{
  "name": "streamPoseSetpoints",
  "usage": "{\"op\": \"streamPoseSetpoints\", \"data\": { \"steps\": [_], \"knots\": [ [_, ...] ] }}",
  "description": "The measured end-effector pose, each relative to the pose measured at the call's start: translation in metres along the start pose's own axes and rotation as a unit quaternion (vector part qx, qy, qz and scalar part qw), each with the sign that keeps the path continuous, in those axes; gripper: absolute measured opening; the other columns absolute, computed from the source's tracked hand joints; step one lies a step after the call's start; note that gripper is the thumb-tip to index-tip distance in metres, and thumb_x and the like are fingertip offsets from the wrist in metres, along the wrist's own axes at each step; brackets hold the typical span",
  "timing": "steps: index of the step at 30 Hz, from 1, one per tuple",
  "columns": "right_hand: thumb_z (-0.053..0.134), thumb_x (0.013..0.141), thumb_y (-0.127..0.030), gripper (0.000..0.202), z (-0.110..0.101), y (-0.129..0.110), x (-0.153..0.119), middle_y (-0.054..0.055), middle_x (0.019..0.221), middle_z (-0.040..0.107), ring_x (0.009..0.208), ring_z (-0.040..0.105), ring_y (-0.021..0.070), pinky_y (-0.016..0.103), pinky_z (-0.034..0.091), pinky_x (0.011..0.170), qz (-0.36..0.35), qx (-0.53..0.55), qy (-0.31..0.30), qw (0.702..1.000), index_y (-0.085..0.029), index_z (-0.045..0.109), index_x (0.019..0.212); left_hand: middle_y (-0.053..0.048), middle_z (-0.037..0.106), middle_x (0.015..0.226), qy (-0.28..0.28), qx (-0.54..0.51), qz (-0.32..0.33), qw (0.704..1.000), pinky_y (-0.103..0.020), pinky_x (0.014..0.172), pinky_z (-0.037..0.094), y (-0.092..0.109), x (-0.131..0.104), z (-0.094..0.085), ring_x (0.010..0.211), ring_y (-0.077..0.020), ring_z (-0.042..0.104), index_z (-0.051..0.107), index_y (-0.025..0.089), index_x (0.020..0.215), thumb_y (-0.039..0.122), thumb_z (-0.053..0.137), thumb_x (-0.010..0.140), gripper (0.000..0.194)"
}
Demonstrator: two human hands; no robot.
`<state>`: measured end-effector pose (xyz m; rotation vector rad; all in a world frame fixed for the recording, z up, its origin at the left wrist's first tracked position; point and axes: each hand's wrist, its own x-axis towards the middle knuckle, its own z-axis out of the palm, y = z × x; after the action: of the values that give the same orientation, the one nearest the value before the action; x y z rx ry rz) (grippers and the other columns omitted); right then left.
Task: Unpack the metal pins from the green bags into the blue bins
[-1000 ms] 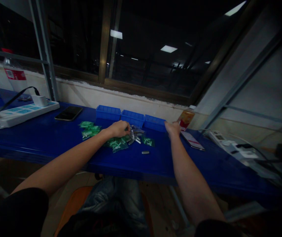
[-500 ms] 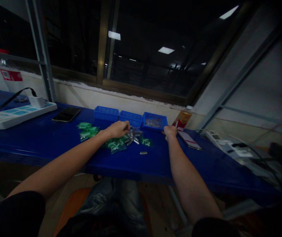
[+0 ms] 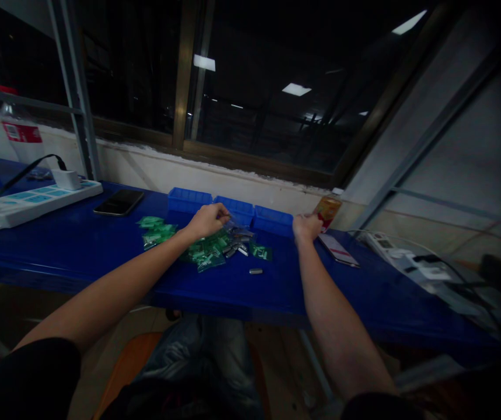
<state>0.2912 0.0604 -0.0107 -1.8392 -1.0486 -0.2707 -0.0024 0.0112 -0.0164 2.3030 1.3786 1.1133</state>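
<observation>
My left hand [image 3: 209,220] is closed in a pinch above the pile, with what looks like a clear plastic bag [image 3: 234,223] at its fingertips. Under and beside it lie green-tinted small bags [image 3: 206,251] and loose silver metal pieces [image 3: 233,249]. A single silver cylinder [image 3: 256,271] rests nearer the front edge, and one small green bag [image 3: 261,251] sits to the pile's right. My right hand [image 3: 306,226] has its fingers curled at the right end of the right blue bin [image 3: 273,220]; what it grips, if anything, is hidden.
Two more blue bins, the left one [image 3: 190,200] and the middle one [image 3: 239,211], line the wall. A dark phone [image 3: 119,202] and a power strip [image 3: 35,204] lie left. Right are a lit phone [image 3: 338,250], a drink carton [image 3: 330,211] and white cabled equipment [image 3: 421,265].
The right blue bin, tipped forward with its contents showing before, now sits level. My right hand has risen slightly, and my left hand has shifted a little up and left.
</observation>
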Motion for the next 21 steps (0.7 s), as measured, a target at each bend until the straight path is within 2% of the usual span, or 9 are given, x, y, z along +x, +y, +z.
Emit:
{"op": "streamPoseSetpoints", "data": {
  "steps": [1, 3, 6, 8, 10, 13, 16, 21],
  "knots": [
    [0.049, 0.069, -0.023, 0.029, -0.003, -0.012, -0.004, 0.013, 0.084, 0.062, 0.083, 0.058, 0.024, 0.033, 0.044, 0.075, 0.01, 0.025, 0.006, 1.0, -0.012, 0.064, 0.092, -0.007, 0.067, 0.086, 0.012, -0.023, -0.021, 0.999, -0.025, 0.068, 0.047, 0.0, 0.0, -0.001, 0.077, -0.017, 0.062, 0.059, 0.014, 0.089, 0.024, 0.054, 0.077, 0.016],
    [0.047, 0.073, -0.029, 0.028, -0.008, -0.038, -0.02, 0.009, 0.077, 0.063, 0.075, 0.058, 0.0203, 0.028, 0.044, 0.069, -0.056, 0.123, -0.06, 0.989, -0.013, 0.065, 0.087, -0.007, 0.068, 0.083, 0.022, -0.072, -0.058, 0.995, -0.025, 0.064, 0.047, 0.001, 0.001, -0.003, 0.07, -0.0158, 0.062, 0.056, 0.013, 0.09, 0.024, 0.052, 0.079, 0.016],
    [0.047, 0.074, -0.041, 0.032, -0.008, -0.075, -0.056, 0.001, 0.061, 0.059, 0.059, 0.053, 0.0151, 0.024, 0.04, 0.056, -0.158, 0.245, -0.215, 0.932, -0.016, 0.064, 0.083, -0.007, 0.068, 0.078, 0.021, -0.131, -0.091, 0.987, -0.024, 0.057, 0.046, 0.004, 0.0, -0.005, 0.058, -0.0133, 0.061, 0.051, 0.014, 0.095, 0.024, 0.047, 0.083, 0.017],
    [0.048, 0.073, -0.045, 0.033, -0.004, -0.091, -0.081, -0.003, 0.052, 0.052, 0.05, 0.047, 0.0121, 0.022, 0.035, 0.049, -0.186, 0.296, -0.292, 0.89, -0.016, 0.063, 0.081, -0.006, 0.068, 0.074, 0.031, -0.125, -0.082, 0.988, -0.023, 0.053, 0.045, 0.006, -0.002, -0.006, 0.052, -0.0127, 0.059, 0.048, 0.015, 0.096, 0.026, 0.046, 0.083, 0.017],
    [0.051, 0.071, -0.045, 0.031, 0.0, -0.099, -0.1, -0.006, 0.045, 0.045, 0.043, 0.04, 0.0094, 0.021, 0.029, 0.045, -0.194, 0.325, -0.341, 0.86, -0.017, 0.061, 0.08, -0.004, 0.068, 0.07, 0.033, -0.099, -0.053, 0.993, -0.022, 0.051, 0.043, 0.008, -0.004, -0.006, 0.051, -0.0128, 0.059, 0.048, 0.016, 0.095, 0.028, 0.048, 0.083, 0.017],
    [0.055, 0.067, -0.042, 0.027, 0.003, -0.1, -0.111, -0.009, 0.043, 0.039, 0.04, 0.032, 0.0069, 0.02, 0.024, 0.042, -0.162, 0.364, -0.37, 0.839, -0.017, 0.058, 0.078, -0.003, 0.067, 0.067, 0.007, -0.081, -0.019, 0.997, -0.022, 0.052, 0.043, 0.009, -0.005, -0.005, 0.052, -0.0132, 0.061, 0.05, 0.016, 0.093, 0.032, 0.047, 0.083, 0.019],
    [0.06, 0.063, -0.041, 0.026, 0.002, -0.098, -0.109, -0.009, 0.044, 0.039, 0.04, 0.031, 0.006, 0.019, 0.024, 0.042, -0.121, 0.389, -0.392, 0.825, -0.017, 0.055, 0.072, -0.004, 0.068, 0.07, -0.014, -0.066, -0.011, 0.998, -0.023, 0.054, 0.044, 0.008, -0.005, -0.002, 0.055, -0.0132, 0.061, 0.053, 0.015, 0.09, 0.033, 0.045, 0.084, 0.02],
    [0.063, 0.06, -0.039, 0.024, -0.003, -0.099, -0.106, -0.008, 0.044, 0.041, 0.04, 0.033, 0.0057, 0.019, 0.025, 0.042, -0.103, 0.403, -0.4, 0.817, -0.018, 0.052, 0.063, -0.006, 0.068, 0.082, 0.028, -0.003, 0.006, 1.0, -0.025, 0.065, 0.045, 0.007, -0.004, -0.003, 0.073, -0.0161, 0.062, 0.059, 0.014, 0.086, 0.029, 0.047, 0.082, 0.02]
  ]
}}
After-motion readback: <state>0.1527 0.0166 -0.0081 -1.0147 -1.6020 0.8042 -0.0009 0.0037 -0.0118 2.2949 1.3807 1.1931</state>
